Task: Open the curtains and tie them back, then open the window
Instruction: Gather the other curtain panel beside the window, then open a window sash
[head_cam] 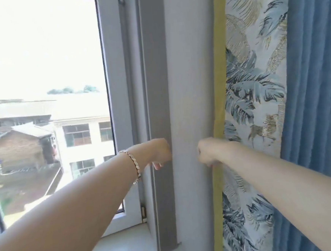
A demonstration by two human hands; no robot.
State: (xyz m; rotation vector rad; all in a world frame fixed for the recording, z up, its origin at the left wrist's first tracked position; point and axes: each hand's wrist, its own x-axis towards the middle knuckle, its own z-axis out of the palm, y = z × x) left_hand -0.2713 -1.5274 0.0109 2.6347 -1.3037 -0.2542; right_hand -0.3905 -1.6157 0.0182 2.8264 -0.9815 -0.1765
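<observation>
The curtain (257, 98) hangs at the right, pulled clear of the glass: a yellow edge strip, a leaf-patterned band, then plain blue folds. My right hand (209, 151) is closed on the yellow edge at about waist height of the fabric. My left hand (158, 151), with a metal bracelet on the wrist, is curled against the corner of the grey wall reveal (155, 86). Its fingertips are partly hidden and nothing shows in it. The window (38, 76) at the left has a grey frame, and its sash looks shut.
A white sill (126, 245) runs below the window. A small hinge (143, 212) sits at the frame's lower right corner. A pale wall strip (191, 64) separates the reveal from the curtain. Buildings and bright sky lie outside.
</observation>
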